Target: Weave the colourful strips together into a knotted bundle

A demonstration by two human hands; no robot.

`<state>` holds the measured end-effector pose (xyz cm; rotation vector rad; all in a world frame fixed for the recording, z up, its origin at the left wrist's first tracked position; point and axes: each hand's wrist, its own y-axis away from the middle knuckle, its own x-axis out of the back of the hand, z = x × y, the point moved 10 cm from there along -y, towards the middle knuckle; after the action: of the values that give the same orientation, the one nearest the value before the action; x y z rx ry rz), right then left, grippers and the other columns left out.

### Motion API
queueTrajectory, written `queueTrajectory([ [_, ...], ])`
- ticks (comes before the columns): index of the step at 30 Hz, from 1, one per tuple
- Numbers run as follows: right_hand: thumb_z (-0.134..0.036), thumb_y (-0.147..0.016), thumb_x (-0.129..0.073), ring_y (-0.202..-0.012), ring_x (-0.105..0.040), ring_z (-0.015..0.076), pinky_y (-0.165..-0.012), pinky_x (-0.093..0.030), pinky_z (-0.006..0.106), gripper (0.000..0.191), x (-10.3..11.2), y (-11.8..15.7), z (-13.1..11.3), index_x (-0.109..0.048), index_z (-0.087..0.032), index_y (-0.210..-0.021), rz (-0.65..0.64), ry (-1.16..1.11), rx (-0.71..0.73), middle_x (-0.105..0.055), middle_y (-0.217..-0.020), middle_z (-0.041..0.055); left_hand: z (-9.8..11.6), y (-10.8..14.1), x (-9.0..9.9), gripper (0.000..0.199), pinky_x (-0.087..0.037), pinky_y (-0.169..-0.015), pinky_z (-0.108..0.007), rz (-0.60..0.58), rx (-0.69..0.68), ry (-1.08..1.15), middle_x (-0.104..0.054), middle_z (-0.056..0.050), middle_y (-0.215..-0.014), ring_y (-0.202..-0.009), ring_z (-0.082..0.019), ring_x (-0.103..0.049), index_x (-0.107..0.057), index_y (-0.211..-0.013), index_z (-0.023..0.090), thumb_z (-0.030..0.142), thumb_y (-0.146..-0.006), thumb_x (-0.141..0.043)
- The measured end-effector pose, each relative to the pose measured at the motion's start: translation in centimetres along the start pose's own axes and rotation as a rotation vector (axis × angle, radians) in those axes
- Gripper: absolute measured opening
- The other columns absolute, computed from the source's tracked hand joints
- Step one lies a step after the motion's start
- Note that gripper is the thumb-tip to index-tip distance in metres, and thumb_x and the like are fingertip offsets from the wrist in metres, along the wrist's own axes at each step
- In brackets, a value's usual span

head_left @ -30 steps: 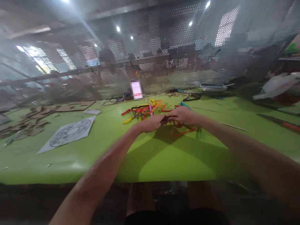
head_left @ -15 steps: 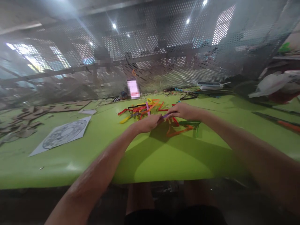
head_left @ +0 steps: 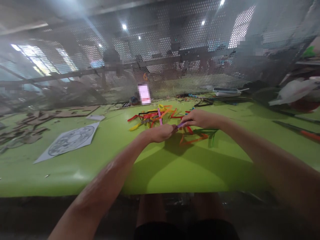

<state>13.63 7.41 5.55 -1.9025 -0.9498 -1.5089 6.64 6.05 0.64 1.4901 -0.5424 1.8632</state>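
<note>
A short purple strip (head_left: pixel 180 125) spans the small gap between my two hands, above the green table (head_left: pixel 160 176). My left hand (head_left: pixel 162 132) is closed on its left end. The fingers of my right hand (head_left: pixel 196 119) pinch its other end. Behind and beside the hands lies a loose pile of coloured strips (head_left: pixel 151 115), red, yellow, black and pink. An orange strip (head_left: pixel 195 140) and a green strip (head_left: pixel 213 136), both bent, lie just in front of and below my right hand.
On the left are a paper with a printed ring (head_left: pixel 71 140) and brown cardboard pieces (head_left: pixel 37 122). A lit phone (head_left: pixel 144 94) leans near the perforated screen. At right are a white device (head_left: pixel 226 91), a plastic bag (head_left: pixel 295 91) and an orange-handled tool (head_left: pixel 310 135).
The whole view has shifted slightly, so things appear a little further right. Both hands still hold the purple strip, with little change in their pose.
</note>
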Motion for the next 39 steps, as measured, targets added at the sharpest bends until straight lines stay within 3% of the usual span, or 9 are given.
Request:
queueTrajectory([
  [9,-0.029,-0.097,-0.050,-0.079,-0.062,0.0184,-0.074,-0.040,0.029,0.031,0.8,0.3,0.4,-0.075,-0.018,-0.111,0.042,-0.017,-0.008,-0.075,-0.096,0.0077,-1.2,-0.2,1.1,0.023,-0.035,-0.064,-0.029,0.128,0.081,-0.067,-0.058,-0.006,-0.083,-0.070,-0.016,-0.049,-0.050,-0.092,0.017,0.032,-0.101,-0.035],
  [20,-0.032,-0.098,-0.050,-0.076,-0.061,0.0185,-0.071,-0.039,0.029,0.031,1.2,0.4,-0.1,-0.075,-0.019,-0.109,0.068,0.103,0.003,-0.075,-0.093,0.0082,-1.2,-0.3,0.1,0.027,-0.036,-0.060,-0.029,0.071,0.034,0.003,-0.056,-0.005,-0.079,-0.062,-0.014,-0.045,-0.048,-0.091,0.017,0.032,-0.102,-0.029],
  [24,-0.041,-0.098,-0.049,-0.072,-0.060,0.0203,-0.066,-0.036,0.031,0.034,0.4,0.2,-0.7,-0.074,-0.018,-0.100,0.054,0.253,-0.100,-0.073,-0.088,0.0108,-1.3,-0.3,0.1,0.024,-0.038,-0.064,-0.029,0.080,0.002,-0.050,-0.058,-0.006,-0.082,-0.066,-0.015,-0.047,-0.048,-0.092,0.017,0.030,-0.102,-0.031],
  [28,-0.035,-0.097,-0.051,-0.074,-0.061,0.0216,-0.065,-0.036,0.031,0.029,-1.0,-0.6,-1.9,-0.072,-0.016,-0.100,0.050,0.319,-0.103,-0.072,-0.090,0.0135,-0.6,-0.1,0.2,0.018,-0.042,-0.072,-0.029,0.103,-0.083,-0.022,-0.063,-0.009,-0.095,-0.077,-0.016,-0.053,-0.051,-0.099,0.016,0.020,-0.099,-0.033],
  [30,-0.032,-0.098,-0.050,-0.076,-0.062,0.0215,-0.067,-0.037,0.030,0.028,-1.5,-1.0,-1.8,-0.072,-0.015,-0.101,0.054,0.295,-0.106,-0.073,-0.091,0.0134,-0.5,-0.1,0.3,0.018,-0.043,-0.075,-0.029,0.112,-0.090,-0.009,-0.064,-0.010,-0.098,-0.081,-0.016,-0.054,-0.051,-0.101,0.015,0.018,-0.098,-0.034],
  [35,-0.033,-0.098,-0.050,-0.071,-0.061,0.0183,-0.069,-0.039,0.029,0.032,-1.2,-1.3,-1.3,-0.074,-0.014,-0.093,0.113,0.070,-0.099,-0.073,-0.083,0.0105,-0.8,-0.3,0.3,0.023,-0.042,-0.068,-0.030,0.107,-0.027,-0.003,-0.061,-0.009,-0.084,-0.070,-0.016,-0.050,-0.050,-0.091,0.015,0.026,-0.100,-0.031],
  [39,-0.030,-0.094,-0.055,-0.074,-0.062,0.0179,-0.070,-0.041,0.028,0.027,-1.0,-1.1,-0.9,-0.076,-0.014,-0.097,0.171,-0.062,-0.089,-0.075,-0.087,0.0087,-0.8,-0.3,0.5,0.019,-0.041,-0.066,-0.030,0.102,-0.018,0.005,-0.059,-0.008,-0.081,-0.067,-0.016,-0.049,-0.050,-0.088,0.015,0.020,-0.096,-0.034],
])
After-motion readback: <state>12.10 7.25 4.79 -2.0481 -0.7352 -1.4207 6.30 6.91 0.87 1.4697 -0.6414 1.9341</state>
